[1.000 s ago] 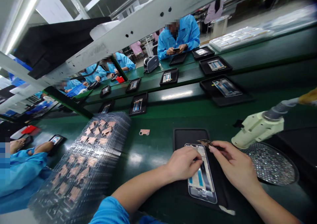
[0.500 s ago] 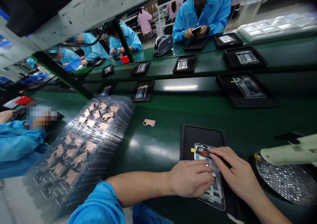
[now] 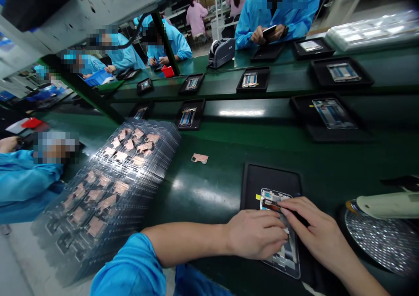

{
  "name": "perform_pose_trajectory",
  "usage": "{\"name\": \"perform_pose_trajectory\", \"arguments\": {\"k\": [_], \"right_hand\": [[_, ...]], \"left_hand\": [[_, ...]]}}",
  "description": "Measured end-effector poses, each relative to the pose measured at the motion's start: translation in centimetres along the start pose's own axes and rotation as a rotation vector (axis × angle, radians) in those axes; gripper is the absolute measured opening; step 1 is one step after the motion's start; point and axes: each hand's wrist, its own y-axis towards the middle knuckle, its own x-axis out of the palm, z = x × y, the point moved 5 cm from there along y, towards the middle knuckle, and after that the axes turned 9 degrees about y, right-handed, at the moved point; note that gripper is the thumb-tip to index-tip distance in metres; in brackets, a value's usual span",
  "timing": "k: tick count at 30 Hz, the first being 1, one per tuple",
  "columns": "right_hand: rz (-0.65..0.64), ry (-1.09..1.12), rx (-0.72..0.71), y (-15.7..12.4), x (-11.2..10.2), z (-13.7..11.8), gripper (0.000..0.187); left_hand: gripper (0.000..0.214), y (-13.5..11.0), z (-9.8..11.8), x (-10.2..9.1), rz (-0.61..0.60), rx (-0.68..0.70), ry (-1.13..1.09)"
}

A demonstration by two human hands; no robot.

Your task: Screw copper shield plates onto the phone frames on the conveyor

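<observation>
A phone frame, silver-edged with a yellow tab at its upper left, lies in a black tray before me. My right hand pinches a small coppery-brown circuit board by its right end, over the upper part of the frame. The board is seen nearly edge-on. My left hand is across the frame's middle with curled fingers, its fingertips close to the right hand. Whatever those fingertips hold is hidden. A loose copper-coloured board lies on the green bench, left of the tray.
A tall stack of clear plastic trays with copper-coloured boards stands at left. A round beaded dish under a pale green arm is at right. Further black trays with phone frames line the bench and shelf. Co-workers in blue sit opposite and at left.
My view has shifted slightly, so the scene sits a little differently. The board in my right hand now shows less of its face. Both hands stay over the phone frame.
</observation>
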Motion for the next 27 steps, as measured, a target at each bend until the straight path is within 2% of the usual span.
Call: {"name": "perform_pose_trajectory", "arguments": {"k": [8, 14, 19, 27], "right_hand": [[0.003, -0.053, -0.065, -0.08, 0.06, -0.32, 0.017], [0.011, -0.089, -0.061, -0.13, 0.11, -0.16, 0.023], [0.002, -0.085, -0.065, -0.1, 0.08, -0.23, 0.022], [-0.035, -0.049, -0.04, 0.2, -0.06, -0.12, 0.024]], "left_hand": [[0.026, 0.11, 0.03, -0.08, 0.058, -0.005, 0.007], [0.02, 0.1, -0.01, 0.35, -0.001, -0.009, -0.01], [0.023, 0.0, -0.1, 0.32, 0.05, -0.019, -0.025], [0.021, 0.07, -0.17, 0.52, 0.019, -0.046, -0.056]]}}
